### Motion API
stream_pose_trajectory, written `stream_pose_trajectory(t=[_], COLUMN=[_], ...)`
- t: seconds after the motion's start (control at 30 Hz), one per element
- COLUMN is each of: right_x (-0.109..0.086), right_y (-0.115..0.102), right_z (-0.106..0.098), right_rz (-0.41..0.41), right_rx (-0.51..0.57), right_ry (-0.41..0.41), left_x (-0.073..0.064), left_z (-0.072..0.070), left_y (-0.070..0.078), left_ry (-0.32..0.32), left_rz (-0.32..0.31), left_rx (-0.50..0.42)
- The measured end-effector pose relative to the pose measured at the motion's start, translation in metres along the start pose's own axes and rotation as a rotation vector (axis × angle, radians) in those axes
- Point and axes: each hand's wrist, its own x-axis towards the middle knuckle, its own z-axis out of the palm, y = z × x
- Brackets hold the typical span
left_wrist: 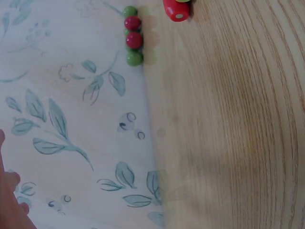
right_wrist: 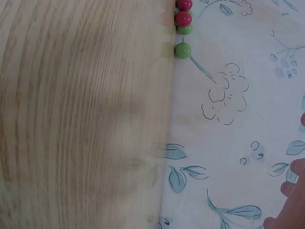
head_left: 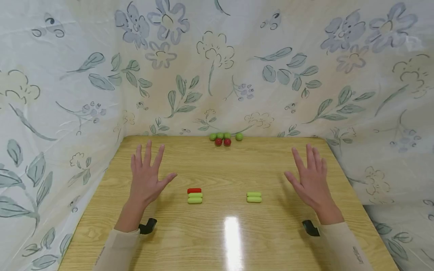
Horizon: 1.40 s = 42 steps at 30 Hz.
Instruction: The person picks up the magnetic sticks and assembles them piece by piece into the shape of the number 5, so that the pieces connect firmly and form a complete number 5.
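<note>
My left hand (head_left: 146, 180) hovers over the left of the wooden table with its fingers spread, touching nothing. On the right side my right hand (head_left: 312, 180) is held the same way, also bare of any object. Between them lie small rod-shaped pieces: a red piece (head_left: 194, 191) with two yellow-green pieces (head_left: 194, 198) below it, nearer the left hand. Another yellow-green pair (head_left: 254, 197) lies closer to the right hand. In the left wrist view the red piece (left_wrist: 177, 10) shows at the top edge. Only fingertips appear in the wrist views.
Several green balls (head_left: 220, 135) and two red balls (head_left: 222, 142) sit at the table's back edge. Floral cloth (head_left: 217, 75) hangs behind and beside the table (head_left: 169, 241). A black wrist mount (head_left: 148, 226) shows at the left wrist, another black mount (head_left: 310, 228) at the right.
</note>
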Motion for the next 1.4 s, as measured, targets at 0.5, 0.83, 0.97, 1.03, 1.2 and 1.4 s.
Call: stream_pose_trajectory(t=[0.5,0.83,0.97,1.03,1.2,1.4], right_x=[0.021,0.055,0.068,0.073,0.086,0.099], right_y=[-0.004,-0.01,-0.011,-0.011,-0.014,-0.015], right_z=[0.009,0.025,0.033,0.037,0.05,0.062], right_rz=[0.085,0.129,0.129,0.136,0.141,0.159], right_rx=[0.267,0.348,0.393,0.416,0.457,0.522], right_ry=[-0.01,-0.159,-0.182,-0.197,-0.223,-0.218], left_x=[0.002,0.004,0.003,0.002,-0.001,-0.002], left_z=[0.003,0.026,0.037,0.04,0.045,0.051], left_y=[0.005,0.011,0.015,0.016,0.017,0.022], left_ry=[-0.184,-0.404,-0.439,-0.462,-0.508,-0.564], left_rz=[-0.111,-0.083,-0.058,-0.058,-0.071,-0.078], left_rx=[-0.352,-0.524,-0.539,-0.546,-0.571,-0.607])
